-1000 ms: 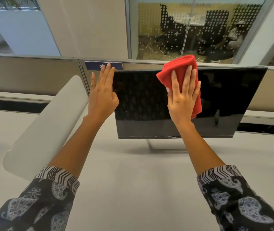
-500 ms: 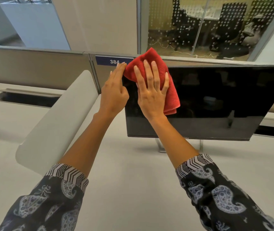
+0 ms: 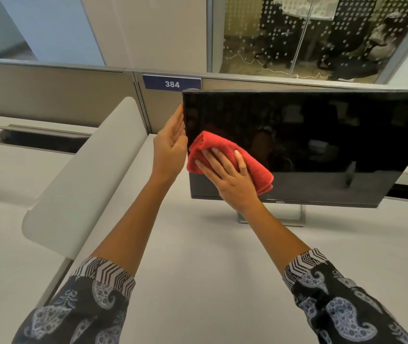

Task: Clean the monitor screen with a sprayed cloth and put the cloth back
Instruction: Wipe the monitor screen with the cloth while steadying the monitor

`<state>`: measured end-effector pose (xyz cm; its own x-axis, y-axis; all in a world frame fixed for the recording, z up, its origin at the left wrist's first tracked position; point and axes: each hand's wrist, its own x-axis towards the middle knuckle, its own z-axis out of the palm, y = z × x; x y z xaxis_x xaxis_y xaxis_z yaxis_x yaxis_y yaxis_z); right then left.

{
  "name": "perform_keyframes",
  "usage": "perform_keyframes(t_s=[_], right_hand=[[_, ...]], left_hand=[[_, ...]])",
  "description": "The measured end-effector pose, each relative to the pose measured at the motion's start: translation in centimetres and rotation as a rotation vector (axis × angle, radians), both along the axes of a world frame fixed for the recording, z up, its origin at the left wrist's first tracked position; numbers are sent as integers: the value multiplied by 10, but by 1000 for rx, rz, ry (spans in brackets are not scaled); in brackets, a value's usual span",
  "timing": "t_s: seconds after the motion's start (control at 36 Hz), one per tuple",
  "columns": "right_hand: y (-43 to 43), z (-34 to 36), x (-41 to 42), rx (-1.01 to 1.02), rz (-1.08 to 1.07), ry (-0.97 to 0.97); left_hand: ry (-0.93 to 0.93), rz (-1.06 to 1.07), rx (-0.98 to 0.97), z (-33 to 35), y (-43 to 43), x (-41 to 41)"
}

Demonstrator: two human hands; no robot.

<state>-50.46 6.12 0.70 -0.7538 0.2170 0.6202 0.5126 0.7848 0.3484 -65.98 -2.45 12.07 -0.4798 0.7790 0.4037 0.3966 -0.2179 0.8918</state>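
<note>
A black monitor [image 3: 322, 135] stands on a silver foot at the back of the white desk [image 3: 198, 269], its screen dark and tilted towards me. My right hand [image 3: 227, 177] lies flat on a folded red cloth [image 3: 252, 160] and presses it against the lower left part of the screen. My left hand [image 3: 170, 145] holds the monitor's left edge, fingers behind the frame and thumb at the front. No spray bottle is in view.
A white curved divider [image 3: 83, 175] rises from the desk left of the monitor. Behind runs a beige partition with a blue label reading 384 [image 3: 172, 83]. Open cable slots [image 3: 36, 137] sit in the desk at left and right. Glass walls and office chairs lie beyond.
My right hand has swept the red cloth from the screen's top middle to the top left, then down to the lower left. My left hand slid down the monitor's left edge.
</note>
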Motion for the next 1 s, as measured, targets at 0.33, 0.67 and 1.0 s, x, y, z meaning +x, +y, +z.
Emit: perform_keyframes(t_s=[0.33, 0.67, 1.0], right_hand=[[11, 11, 29, 16, -138, 156], [47, 32, 94, -11, -473, 533], [22, -9, 87, -395, -648, 970]], left_hand=[[-44, 18, -103, -31, -12, 12], [-51, 31, -111, -49, -17, 22], [-113, 41, -100, -65, -18, 26]])
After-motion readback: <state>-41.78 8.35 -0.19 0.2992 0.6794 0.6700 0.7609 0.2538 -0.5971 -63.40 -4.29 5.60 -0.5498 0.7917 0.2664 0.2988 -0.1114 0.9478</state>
